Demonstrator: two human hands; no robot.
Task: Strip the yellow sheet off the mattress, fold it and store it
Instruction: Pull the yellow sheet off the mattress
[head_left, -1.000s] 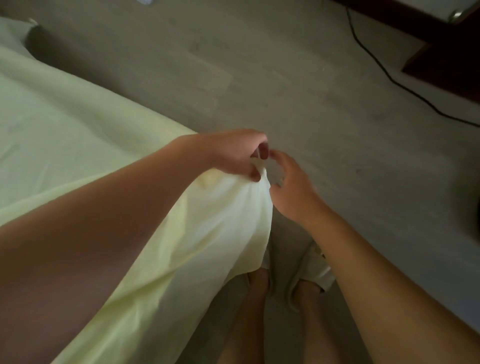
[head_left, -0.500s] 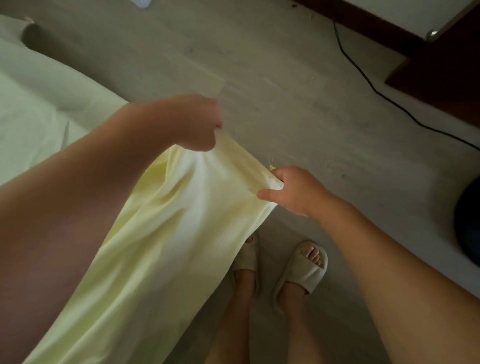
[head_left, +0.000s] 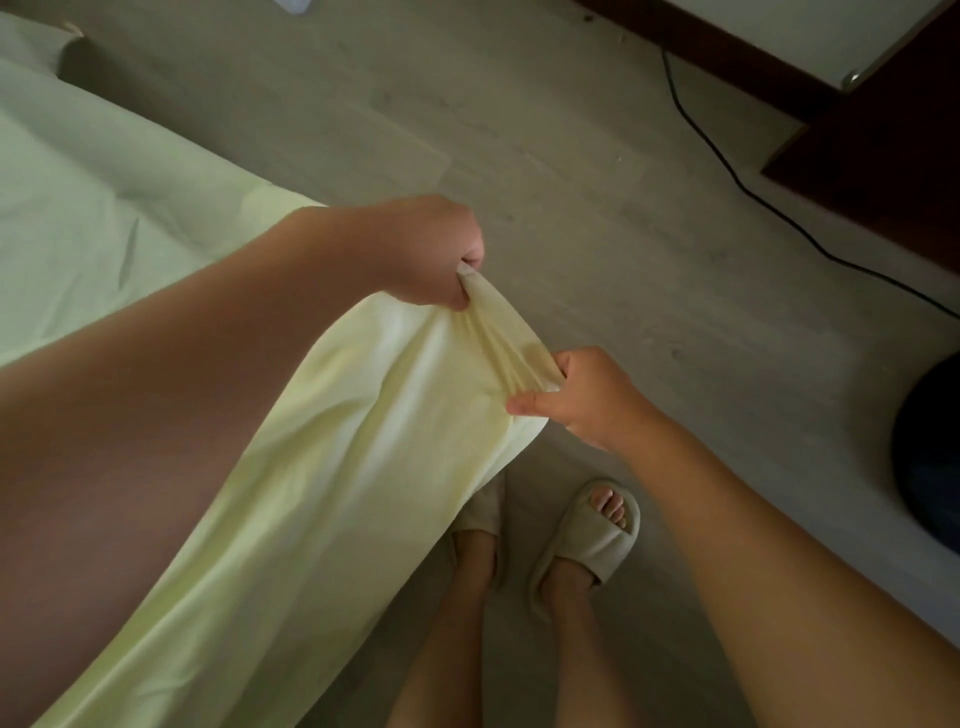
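Pale wood floor (head_left: 597, 218) ahead, dark cabinet (head_left: 893, 171) and black cable (head_left: 727, 171) at the far right. Yellow sheet (head_left: 332, 467) pinched along one edge: left hand (head_left: 431, 254) clamped on one end, right hand (head_left: 587, 397) on the other, short span taut between. Rest of the cloth trailing down-left toward the mattress (head_left: 78, 218) (long axis likewise). Open floor rightward for spreading; slippered feet (head_left: 587, 540) close beneath.

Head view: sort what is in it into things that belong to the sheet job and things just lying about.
Part of the job:
yellow sheet
left hand, gripping the sheet edge
right hand, pinching the same edge

Just lying about:
black cable
dark wooden furniture
slippers
dark round object
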